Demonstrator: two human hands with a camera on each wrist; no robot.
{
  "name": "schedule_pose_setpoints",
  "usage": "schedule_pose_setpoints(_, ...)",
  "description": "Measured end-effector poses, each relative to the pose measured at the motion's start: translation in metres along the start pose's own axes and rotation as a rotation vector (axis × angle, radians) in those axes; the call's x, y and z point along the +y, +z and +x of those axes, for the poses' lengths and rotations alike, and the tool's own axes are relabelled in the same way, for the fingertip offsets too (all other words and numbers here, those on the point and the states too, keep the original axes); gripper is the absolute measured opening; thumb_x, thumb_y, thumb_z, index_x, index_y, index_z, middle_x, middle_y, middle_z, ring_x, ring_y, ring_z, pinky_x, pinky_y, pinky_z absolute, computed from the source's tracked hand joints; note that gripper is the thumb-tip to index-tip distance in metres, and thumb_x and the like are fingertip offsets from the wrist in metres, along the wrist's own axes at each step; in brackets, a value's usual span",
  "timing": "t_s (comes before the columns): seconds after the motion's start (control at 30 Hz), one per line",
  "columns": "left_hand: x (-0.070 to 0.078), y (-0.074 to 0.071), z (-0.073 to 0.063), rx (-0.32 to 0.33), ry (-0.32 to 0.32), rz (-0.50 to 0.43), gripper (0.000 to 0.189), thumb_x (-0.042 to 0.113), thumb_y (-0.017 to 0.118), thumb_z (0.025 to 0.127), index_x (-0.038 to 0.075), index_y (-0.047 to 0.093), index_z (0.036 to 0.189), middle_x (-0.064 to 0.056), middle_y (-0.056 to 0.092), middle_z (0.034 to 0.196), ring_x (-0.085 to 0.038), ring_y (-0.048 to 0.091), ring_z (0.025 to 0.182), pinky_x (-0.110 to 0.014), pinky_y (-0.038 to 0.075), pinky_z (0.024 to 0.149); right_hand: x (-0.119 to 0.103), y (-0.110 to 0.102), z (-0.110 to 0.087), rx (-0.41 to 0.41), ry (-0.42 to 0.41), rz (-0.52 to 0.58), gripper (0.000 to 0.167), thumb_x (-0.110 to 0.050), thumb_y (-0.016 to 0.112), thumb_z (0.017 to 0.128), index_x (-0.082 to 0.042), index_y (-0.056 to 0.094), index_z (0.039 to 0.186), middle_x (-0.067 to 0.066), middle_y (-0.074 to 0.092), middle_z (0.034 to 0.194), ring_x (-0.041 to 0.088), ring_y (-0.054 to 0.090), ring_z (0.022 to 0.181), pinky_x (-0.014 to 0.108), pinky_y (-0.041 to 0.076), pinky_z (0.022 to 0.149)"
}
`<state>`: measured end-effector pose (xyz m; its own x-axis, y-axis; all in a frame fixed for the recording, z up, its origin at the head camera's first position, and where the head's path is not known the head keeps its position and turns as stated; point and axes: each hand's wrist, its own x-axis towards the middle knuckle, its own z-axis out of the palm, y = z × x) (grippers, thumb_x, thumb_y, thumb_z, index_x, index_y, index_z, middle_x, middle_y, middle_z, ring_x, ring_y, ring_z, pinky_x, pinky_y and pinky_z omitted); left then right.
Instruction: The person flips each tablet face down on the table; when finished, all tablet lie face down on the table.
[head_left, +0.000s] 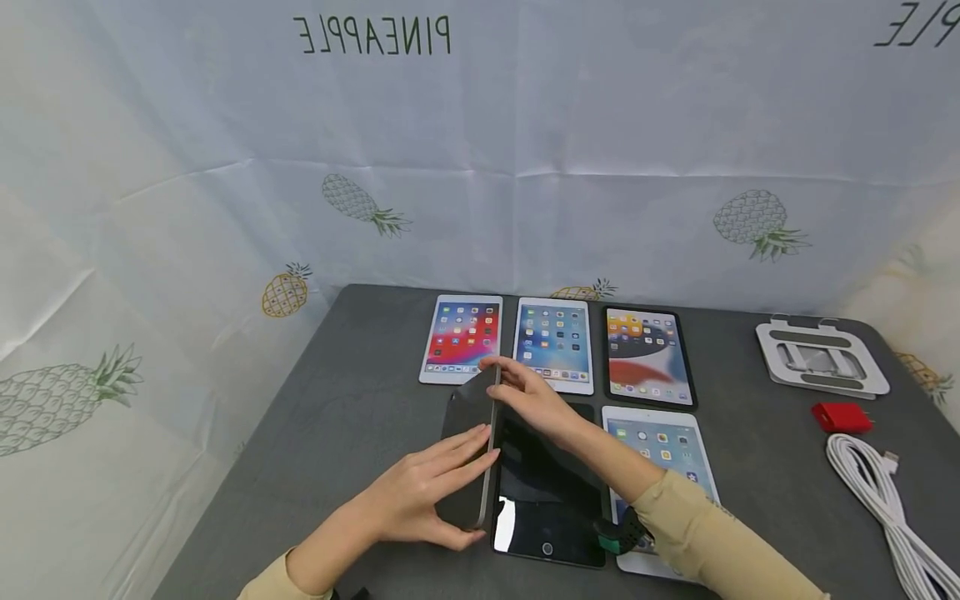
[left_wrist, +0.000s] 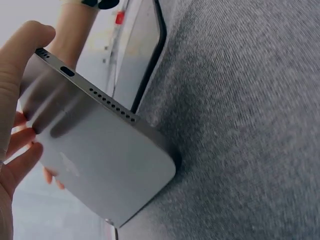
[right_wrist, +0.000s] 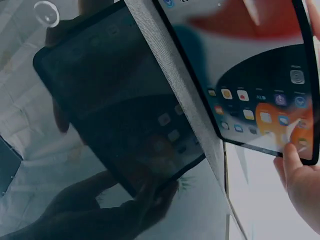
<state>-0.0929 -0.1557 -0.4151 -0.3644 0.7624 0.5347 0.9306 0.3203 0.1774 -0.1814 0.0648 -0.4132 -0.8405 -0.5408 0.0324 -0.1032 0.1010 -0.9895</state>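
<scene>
My left hand (head_left: 438, 487) grips a dark grey tablet (head_left: 463, 408) near its lower end, thumb at the bottom corner and fingers along the raised edge. At the far end of that edge, my right hand (head_left: 528, 400) pinches it between thumb and fingers. The tablet stands tilted on its long side. Its grey back (left_wrist: 107, 160) and port end show in the left wrist view, one corner down at the cloth. In the right wrist view its lit screen (right_wrist: 250, 112) shows app icons. Just right of it lies a black tablet (head_left: 551, 492) with a dark screen and home button.
Two white tablets (head_left: 462, 337) and a black-framed tablet (head_left: 648, 354) form a back row. Another white tablet (head_left: 667, 442) lies partly under my right forearm. At the right are a folding stand (head_left: 821, 358), a red charger (head_left: 842, 417) and a white cable (head_left: 873, 492). A pineapple-print curtain (head_left: 517, 225) hangs behind.
</scene>
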Motion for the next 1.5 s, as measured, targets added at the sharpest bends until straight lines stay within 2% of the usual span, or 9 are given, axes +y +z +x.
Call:
schedule_pose_setpoints(0.3,-0.008,0.005,-0.009,-0.056,0.044,0.097,0.08,0.049,0.081,0.07,0.008,0.058,0.136,-0.016,0.052,0.141,-0.026,0.05,0.129,-0.028,0.051,0.091,0.009,-0.001,0.002,0.045,0.054,-0.13,0.053,-0.019,0.065,0.093,-0.004,0.05,0.142,0.016,0.047,0.141,0.035,0.048,0.125,0.054,0.041,0.102)
schedule_pose_setpoints(0.4,-0.011,0.007,-0.014,-0.105,0.045,0.127,0.076,0.052,0.077,0.073,0.01,0.06,0.134,-0.014,0.053,0.14,-0.024,0.049,0.13,-0.028,0.051,0.091,0.016,-0.002,0.006,0.044,-0.006,-0.25,0.05,-0.018,0.066,0.092,-0.002,0.054,0.138,0.017,0.054,0.133,0.033,0.054,0.119,0.048,0.046,0.099)
schedule_pose_setpoints(0.5,-0.014,0.009,-0.017,-0.166,0.03,0.139,0.074,0.055,0.074,0.076,0.012,0.06,0.135,-0.012,0.052,0.142,-0.023,0.048,0.131,-0.03,0.051,0.092,0.029,-0.005,0.012,0.024,-0.119,-0.43,0.045,-0.018,0.066,0.092,-0.001,0.059,0.133,0.016,0.06,0.125,0.029,0.059,0.111,0.043,0.05,0.094)
schedule_pose_setpoints(0.6,-0.017,0.011,-0.02,-0.225,0.019,0.154,0.074,0.058,0.072,0.078,0.014,0.059,0.136,-0.01,0.051,0.143,-0.021,0.047,0.132,-0.029,0.051,0.092,0.031,-0.005,0.015,0.001,-0.204,-0.607,0.041,-0.017,0.065,0.092,0.001,0.061,0.129,0.015,0.063,0.121,0.029,0.058,0.11,0.045,0.049,0.093)
schedule_pose_setpoints(0.77,-0.021,0.015,-0.025,-0.291,0.032,0.201,0.076,0.063,0.069,0.078,0.014,0.059,0.136,-0.008,0.053,0.142,-0.018,0.048,0.131,-0.029,0.049,0.095,0.035,-0.004,0.021,-0.047,-0.251,-0.774,0.036,-0.016,0.063,0.09,0.001,0.066,0.121,0.014,0.065,0.117,0.029,0.055,0.106,0.046,0.044,0.094)
schedule_pose_setpoints(1.07,-0.024,0.022,-0.03,-0.298,0.02,0.209,0.076,0.068,0.064,0.08,0.015,0.061,0.134,-0.005,0.054,0.141,-0.014,0.048,0.131,-0.027,0.047,0.097,0.037,0.0,0.025,-0.032,-0.253,-0.861,0.03,-0.018,0.063,0.088,-0.001,0.069,0.113,0.011,0.065,0.108,0.027,0.052,0.103,0.044,0.044,0.09)
schedule_pose_setpoints(1.27,-0.024,0.023,-0.031,-0.322,-0.02,0.195,0.077,0.07,0.063,0.08,0.016,0.061,0.135,-0.004,0.053,0.142,-0.013,0.047,0.131,-0.029,0.045,0.1,0.036,0.001,0.024,-0.027,-0.248,-0.876,0.029,-0.017,0.063,0.088,-0.001,0.07,0.112,0.01,0.064,0.106,0.025,0.051,0.097,0.041,0.045,0.084)
schedule_pose_setpoints(1.4,-0.02,0.022,-0.028,-0.367,-0.093,0.15,0.071,0.068,0.06,0.084,0.018,0.061,0.135,-0.002,0.052,0.143,-0.013,0.046,0.133,-0.032,0.044,0.101,0.035,0.0,0.022,-0.041,-0.25,-0.852,0.029,-0.015,0.062,0.089,0.001,0.069,0.112,0.012,0.064,0.107,0.026,0.051,0.097,0.042,0.044,0.084)
schedule_pose_setpoints(1.5,-0.015,0.02,-0.021,-0.371,-0.203,0.05,0.06,0.06,0.059,0.089,0.018,0.063,0.132,0.001,0.055,0.14,-0.012,0.048,0.13,-0.034,0.046,0.1,0.033,-0.002,0.019,-0.057,-0.247,-0.831,0.031,-0.014,0.062,0.09,0.001,0.067,0.116,0.013,0.063,0.113,0.028,0.052,0.104,0.044,0.044,0.09)
